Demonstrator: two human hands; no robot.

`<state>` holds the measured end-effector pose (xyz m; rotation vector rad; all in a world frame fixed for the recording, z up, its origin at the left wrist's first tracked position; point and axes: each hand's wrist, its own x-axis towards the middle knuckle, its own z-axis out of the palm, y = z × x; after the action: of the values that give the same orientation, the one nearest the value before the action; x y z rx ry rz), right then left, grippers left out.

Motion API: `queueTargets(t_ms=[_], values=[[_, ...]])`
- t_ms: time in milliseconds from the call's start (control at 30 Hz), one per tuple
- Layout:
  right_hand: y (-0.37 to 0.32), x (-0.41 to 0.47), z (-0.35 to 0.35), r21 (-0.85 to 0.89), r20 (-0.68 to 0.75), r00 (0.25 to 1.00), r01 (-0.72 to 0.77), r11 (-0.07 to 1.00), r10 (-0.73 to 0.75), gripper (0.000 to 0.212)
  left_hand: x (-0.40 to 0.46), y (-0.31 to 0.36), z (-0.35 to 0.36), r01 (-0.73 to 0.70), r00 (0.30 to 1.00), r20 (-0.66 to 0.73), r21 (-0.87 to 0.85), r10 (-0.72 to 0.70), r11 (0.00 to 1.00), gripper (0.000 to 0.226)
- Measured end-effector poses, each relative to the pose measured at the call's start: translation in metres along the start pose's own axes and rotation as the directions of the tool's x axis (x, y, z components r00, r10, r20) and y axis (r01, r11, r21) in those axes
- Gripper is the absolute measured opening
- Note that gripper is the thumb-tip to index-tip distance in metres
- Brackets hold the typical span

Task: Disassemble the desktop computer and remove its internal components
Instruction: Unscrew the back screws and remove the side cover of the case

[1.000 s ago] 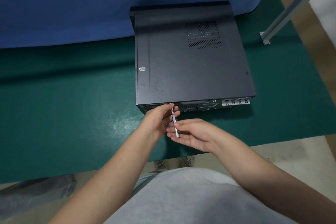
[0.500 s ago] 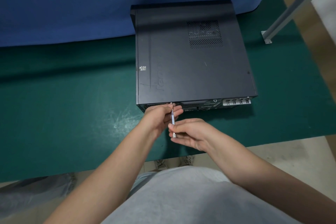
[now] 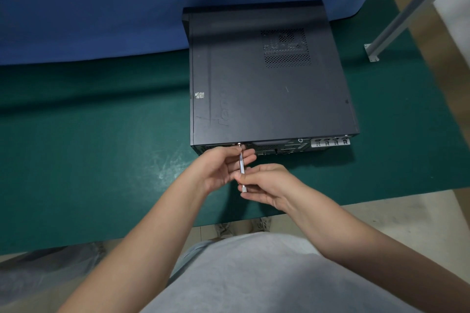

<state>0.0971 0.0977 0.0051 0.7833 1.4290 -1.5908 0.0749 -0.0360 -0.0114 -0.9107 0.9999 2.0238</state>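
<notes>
Black and flat, one computer lies on its side on the green desk. Its lid is on. Its back edge, with the plugs, faces the person. Two hands meet just in front of that edge. The left hand curls its fingers round the top of one thin silver screwdriver. The right hand pinches the low end of the screwdriver between thumb and fingers. The tip of the screwdriver sits on one small silver screw at the edge of the computer, just past the left fingers.

Far past the fingers, behind the computer, hangs a blue cloth. One grey metal bar slants down to the desk, well off to the right of the right fingers.

On the lid there is one patch of little holes, and one small worn sticker, too blurry to read. Raised letters run along the lid; only "len" can be read.
</notes>
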Motion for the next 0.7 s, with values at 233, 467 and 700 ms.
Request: queueTargets(t_ms=[233, 467, 700], values=[[-0.0032, 0.0012, 0.0027, 0.024, 0.085, 0.996, -0.005, 1.000, 0.003, 0.005, 0.0023, 0.0021, -0.0030, -0.026, 0.993, -0.106, 0.142, 0.041, 0.990, 0.007], [-0.0074, 0.0018, -0.0009, 0.028, 0.184, 0.982, -0.047, 0.999, 0.041, 0.014, 0.0031, -0.0013, 0.0031, -0.091, 0.974, -0.187, 0.181, 0.125, 0.979, 0.011], [-0.0048, 0.0089, -0.0007, -0.123, 0.007, 1.000, -0.019, 0.992, 0.020, 0.020, -0.0011, 0.0012, 0.0030, -0.034, 0.997, -0.063, 0.062, 0.038, 0.997, 0.015]])
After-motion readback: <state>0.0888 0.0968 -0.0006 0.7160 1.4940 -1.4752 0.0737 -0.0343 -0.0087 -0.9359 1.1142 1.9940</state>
